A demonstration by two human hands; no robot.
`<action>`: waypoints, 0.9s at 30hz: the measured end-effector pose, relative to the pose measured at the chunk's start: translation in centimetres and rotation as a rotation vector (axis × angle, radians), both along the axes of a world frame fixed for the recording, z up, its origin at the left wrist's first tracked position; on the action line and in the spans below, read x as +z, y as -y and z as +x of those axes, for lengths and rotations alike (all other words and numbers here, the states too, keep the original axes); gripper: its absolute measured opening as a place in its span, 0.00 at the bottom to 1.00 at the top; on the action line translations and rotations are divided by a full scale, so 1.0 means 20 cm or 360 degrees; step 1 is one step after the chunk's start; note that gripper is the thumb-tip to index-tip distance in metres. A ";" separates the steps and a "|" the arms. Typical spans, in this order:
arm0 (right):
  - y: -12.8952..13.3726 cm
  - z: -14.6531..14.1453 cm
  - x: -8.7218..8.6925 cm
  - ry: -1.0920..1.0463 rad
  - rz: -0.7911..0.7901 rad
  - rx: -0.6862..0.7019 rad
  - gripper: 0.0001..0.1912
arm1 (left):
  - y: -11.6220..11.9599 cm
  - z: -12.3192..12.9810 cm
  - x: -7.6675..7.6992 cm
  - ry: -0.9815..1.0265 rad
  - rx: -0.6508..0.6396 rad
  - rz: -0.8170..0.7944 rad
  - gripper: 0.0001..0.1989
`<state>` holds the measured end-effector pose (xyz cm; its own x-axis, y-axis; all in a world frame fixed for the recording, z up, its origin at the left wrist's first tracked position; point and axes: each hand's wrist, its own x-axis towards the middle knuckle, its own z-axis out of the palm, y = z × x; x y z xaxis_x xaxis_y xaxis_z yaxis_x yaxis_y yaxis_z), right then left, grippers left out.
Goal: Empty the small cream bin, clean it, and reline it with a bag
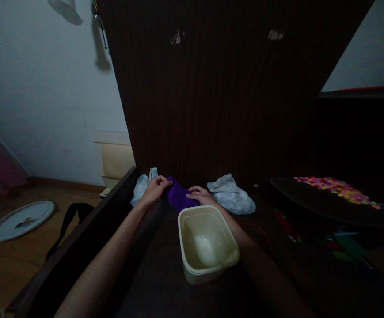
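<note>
A purple cloth (180,197) lies spread between my two hands, behind the container on the dark surface. Its upper left corner is pinched in the fingers of my left hand (157,187). My right hand (203,195) holds the cloth's right edge, thumb on top and fingers behind. The pale cream plastic container (208,240) stands upright in front of the cloth, with nothing visible inside, and hides part of my right forearm.
White plastic bags lie behind my left hand (140,189) and right of my right hand (233,198). A dark wooden panel (205,97) rises behind. Colourful small pieces (340,190) sit on a dark round surface at right. A white oval lid (22,221) is on the floor.
</note>
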<state>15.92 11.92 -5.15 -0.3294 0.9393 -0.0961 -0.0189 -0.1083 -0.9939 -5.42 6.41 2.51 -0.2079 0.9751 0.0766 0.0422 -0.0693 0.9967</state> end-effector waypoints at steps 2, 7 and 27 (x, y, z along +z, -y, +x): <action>0.00 0.01 0.01 0.0052 0.0058 0.0029 0.24 | 0.01 -0.05 -0.02 -0.0038 0.0069 -0.0011 0.13; -0.03 0.01 0.00 0.0268 0.0244 0.0067 0.19 | 0.07 -0.15 -0.18 -0.0123 0.0178 -0.0139 0.15; -0.04 -0.05 -0.03 0.1062 0.0791 0.0529 0.10 | 0.18 -0.22 -0.37 -0.0640 -0.0074 -0.0125 0.10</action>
